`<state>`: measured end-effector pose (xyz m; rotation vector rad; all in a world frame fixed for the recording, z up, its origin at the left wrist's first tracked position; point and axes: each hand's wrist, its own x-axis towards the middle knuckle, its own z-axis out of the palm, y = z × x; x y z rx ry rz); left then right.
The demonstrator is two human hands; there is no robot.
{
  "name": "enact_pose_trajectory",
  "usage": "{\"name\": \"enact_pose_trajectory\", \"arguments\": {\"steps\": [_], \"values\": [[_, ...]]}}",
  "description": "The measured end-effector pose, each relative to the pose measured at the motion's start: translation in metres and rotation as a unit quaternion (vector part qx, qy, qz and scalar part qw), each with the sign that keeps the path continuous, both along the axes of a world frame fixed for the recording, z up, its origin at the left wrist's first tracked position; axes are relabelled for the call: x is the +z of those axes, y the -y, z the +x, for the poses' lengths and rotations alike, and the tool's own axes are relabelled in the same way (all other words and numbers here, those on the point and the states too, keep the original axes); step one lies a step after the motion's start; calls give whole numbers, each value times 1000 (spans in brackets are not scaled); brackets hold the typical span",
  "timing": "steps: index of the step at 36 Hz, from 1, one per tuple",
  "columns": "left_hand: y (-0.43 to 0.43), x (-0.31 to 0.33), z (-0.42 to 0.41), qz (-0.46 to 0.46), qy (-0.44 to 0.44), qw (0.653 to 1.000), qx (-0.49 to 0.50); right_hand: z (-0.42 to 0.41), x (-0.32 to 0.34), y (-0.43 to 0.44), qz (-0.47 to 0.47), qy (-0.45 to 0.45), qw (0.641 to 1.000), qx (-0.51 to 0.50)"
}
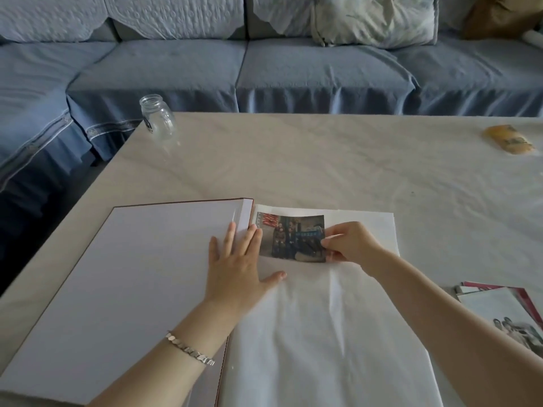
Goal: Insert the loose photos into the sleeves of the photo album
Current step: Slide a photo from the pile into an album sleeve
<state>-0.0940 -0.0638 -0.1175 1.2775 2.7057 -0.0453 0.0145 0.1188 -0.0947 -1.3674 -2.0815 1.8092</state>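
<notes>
Photo pinched by right hand, left hand flat on album.

Open photo album with white paper pages: smooth, matt leaf on the left, edged by a dark red board cover. The right side lies under a thin translucent white sheet, creased and faintly shiny. Rectangular colour photo print: glossy paper. Stack of loose glossy photos: coated paper with sheen. Pale marble-patterned worktop: smooth, polished, stone-like. Clear glass jar: transparent, shiny. Silver link bracelet: bright metal. Blue fabric sofa: matt woven cloth with quilted covers. Yellow packet: blurred, apparently plastic film.
</notes>
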Motion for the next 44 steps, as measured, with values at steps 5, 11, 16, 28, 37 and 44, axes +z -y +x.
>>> {"name": "enact_pose_trajectory", "arguments": {"steps": [5, 11, 16, 28, 37, 44], "values": [[1, -1, 0, 6, -5, 1000, -3, 1, 5, 0, -43, -9, 999, -27], [1, 0, 0, 15, -4, 1000, -5, 6, 5, 8, 21, -46, 997, -66], [1, 2, 1, 20, -1, 1000, -1, 7, -2, 15, 149, -33, 984, -88], [1, 0, -1, 28, -28, 999, -29, 3, -12, 19, 220, -13, 971, -97], [0, -5, 11, 9, -67, 997, -44, 48, 1, 13, 337, 7, 935, -111], [-7, -7, 27, 111, -46, 991, -66, 168, 14, 0, 415, 191, 888, -45]]}}
